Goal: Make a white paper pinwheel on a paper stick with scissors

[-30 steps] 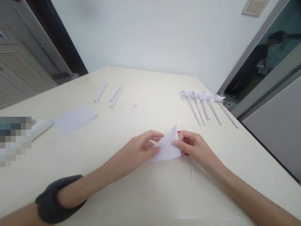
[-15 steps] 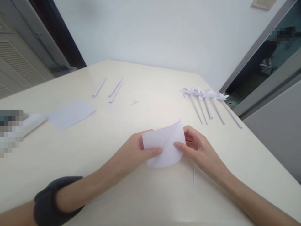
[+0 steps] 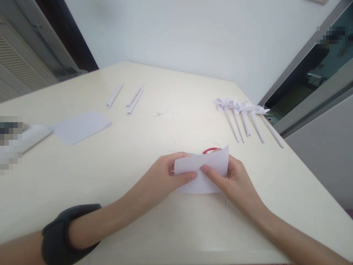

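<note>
Both hands hold a small white sheet of paper [image 3: 205, 173] just above the cream table [image 3: 138, 154]. My left hand [image 3: 168, 176] pinches its left edge between thumb and fingers. My right hand [image 3: 234, 180] grips its right side, thumb on the front. The sheet is bent over on itself, its upper flap raised. Behind it a red scissor handle [image 3: 211, 150] shows on the table, mostly hidden by the paper. A thin white paper strip [image 3: 226, 211] lies beneath my right wrist.
Several finished paper pinwheels on rolled sticks [image 3: 242, 117] lie at the back right near the table edge. Three rolled paper sticks [image 3: 127, 97] lie at the back left. A stack of white paper [image 3: 79, 127] and a white object [image 3: 34, 134] sit at the left.
The paper went from a folded triangle to an opened, curved sheet and is now bent over again. Both hands shifted slightly right and nearer; the red scissor handle shows behind it again.
</note>
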A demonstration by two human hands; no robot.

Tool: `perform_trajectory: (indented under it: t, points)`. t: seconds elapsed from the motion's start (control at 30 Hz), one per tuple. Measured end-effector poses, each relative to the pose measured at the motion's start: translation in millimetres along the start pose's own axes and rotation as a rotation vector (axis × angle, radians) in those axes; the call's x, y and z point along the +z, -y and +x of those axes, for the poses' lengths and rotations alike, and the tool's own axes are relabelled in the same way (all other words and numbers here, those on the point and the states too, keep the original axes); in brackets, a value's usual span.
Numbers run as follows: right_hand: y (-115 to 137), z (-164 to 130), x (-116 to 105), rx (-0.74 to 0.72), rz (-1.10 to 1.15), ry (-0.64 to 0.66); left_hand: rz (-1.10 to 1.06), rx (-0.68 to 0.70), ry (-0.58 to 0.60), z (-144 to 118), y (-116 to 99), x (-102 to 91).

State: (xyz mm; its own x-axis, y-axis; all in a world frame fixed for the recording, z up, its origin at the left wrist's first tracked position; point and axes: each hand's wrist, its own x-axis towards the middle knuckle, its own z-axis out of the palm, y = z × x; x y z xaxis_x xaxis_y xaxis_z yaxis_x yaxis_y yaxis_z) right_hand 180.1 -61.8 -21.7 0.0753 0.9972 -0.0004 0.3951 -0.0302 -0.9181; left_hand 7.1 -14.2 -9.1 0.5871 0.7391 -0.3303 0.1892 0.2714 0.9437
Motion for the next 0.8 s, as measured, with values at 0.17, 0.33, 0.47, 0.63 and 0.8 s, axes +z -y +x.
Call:
perform_trajectory:
  t: [0.17,0.33,0.47,0.63,0.8]
  points:
    - [-1.9,-3.8,1.4,-0.162,-0.181,-0.074,0.048,0.039,-0.009,-1.5,2.4,-1.1]
    - [-2.4,-8.3,2.8,-0.337,-0.309,-0.098,0.114,0.058,-0.024,-1.9,2.9,0.2]
    - [-3.5,-8.2,3.2,-0.464,-0.355,-0.111,0.128,0.075,-0.03,0.3,7.3,0.5]
    - [-2.3,-9.4,3.0,-0.528,-0.367,-0.111,0.078,0.045,-0.052,1.5,10.5,1.6]
    - [-2.9,-11.3,2.9,-0.62,-0.396,-0.125,-0.026,0.022,-0.058,1.8,9.3,3.8]
